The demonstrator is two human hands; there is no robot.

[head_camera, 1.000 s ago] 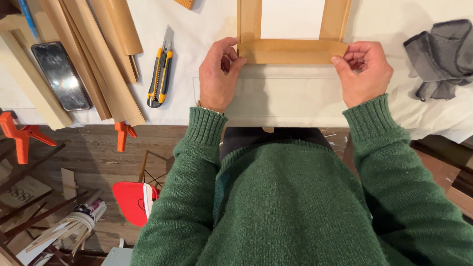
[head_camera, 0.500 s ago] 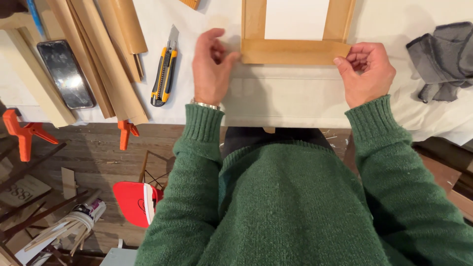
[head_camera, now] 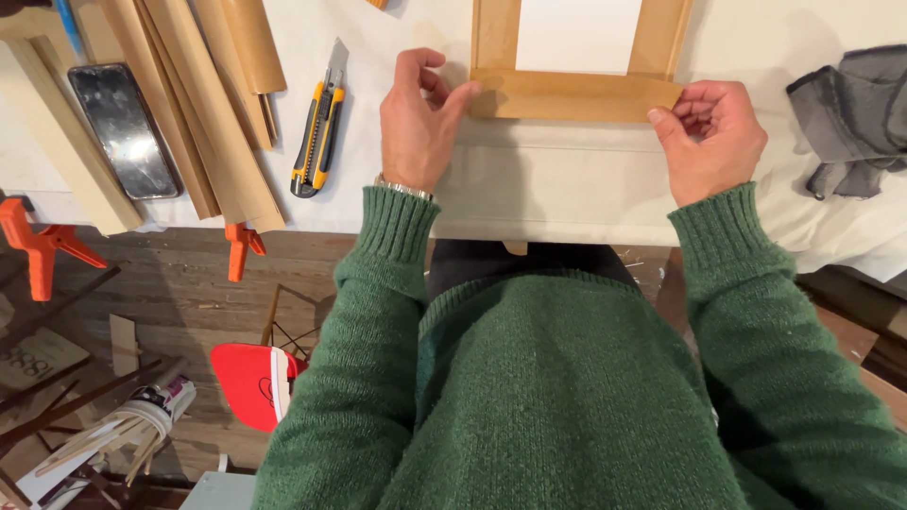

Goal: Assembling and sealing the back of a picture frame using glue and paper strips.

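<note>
Flat wooden frame [head_camera: 574, 94] on table

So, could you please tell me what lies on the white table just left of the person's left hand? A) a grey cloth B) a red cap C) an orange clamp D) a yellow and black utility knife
D: the yellow and black utility knife lies on the white table just left of the left hand.
</note>
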